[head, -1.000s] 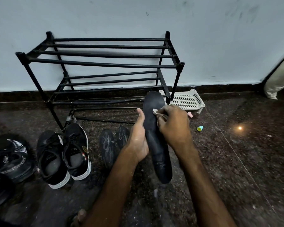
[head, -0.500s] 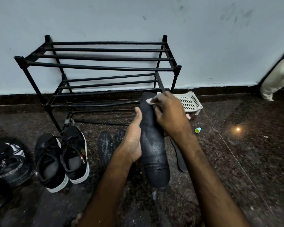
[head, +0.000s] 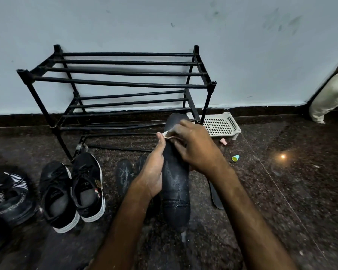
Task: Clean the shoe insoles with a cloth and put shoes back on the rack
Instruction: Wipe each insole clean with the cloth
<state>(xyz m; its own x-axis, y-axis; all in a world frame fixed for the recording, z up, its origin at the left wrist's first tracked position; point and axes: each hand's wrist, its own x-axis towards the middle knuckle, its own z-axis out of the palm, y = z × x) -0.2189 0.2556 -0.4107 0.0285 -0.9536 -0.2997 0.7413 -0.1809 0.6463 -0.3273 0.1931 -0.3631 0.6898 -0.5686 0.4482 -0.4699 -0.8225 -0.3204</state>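
Just in front of the black shoe rack (head: 117, 82), held above the dark floor (head: 281, 191), a long black insole (head: 176, 184) stands nearly on end, its toe end up by the rack's lower right leg and its heel end down toward the person. The left hand (head: 154, 172) has its grip clamped along the insole's left edge at mid-length, thumb reaching up the side; the right hand (head: 195, 147) has its grip pinched together on a small pale cloth (head: 169, 134), pressing it against the upper part of the insole. The insole looks light, thin and bendable, with a damp sheen on its lower half, so it may be slick and would likely flex under rubbing unless backed from behind; taking it by the edges near the middle seems the steadiest hold. Left of the held insole, a pair of black sneakers (head: 72, 190) waits on the floor before the rack, whose shelves hold no shoes.
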